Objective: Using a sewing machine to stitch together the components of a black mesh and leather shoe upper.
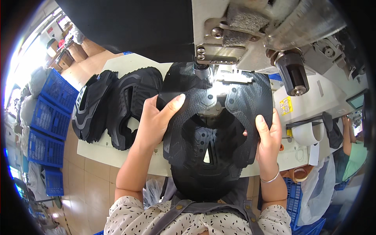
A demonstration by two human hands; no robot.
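Under the lit head of a sewing machine [219, 55] lies a black textured shoe upper [188, 98], opened out with a large curved gap in its middle. My left hand [156, 119] grips its left edge, thumb on top and fingers mostly hidden beneath. On the opposite side, my right hand [269, 135] pinches the right edge, its thumb above and some fingers behind. Within and below the gap, more black upper material with eyelet holes [203, 156] hangs over the table's front edge toward me. The needle's contact point is lost in glare.
Two piles of black and grey shoe uppers [134, 98] lie left on the pale table [150, 160]. Blue crates [49, 121] are stacked beyond it on the left. A dark cylindrical machine part [291, 74] juts down at right. Another person's arm [347, 135] shows far right.
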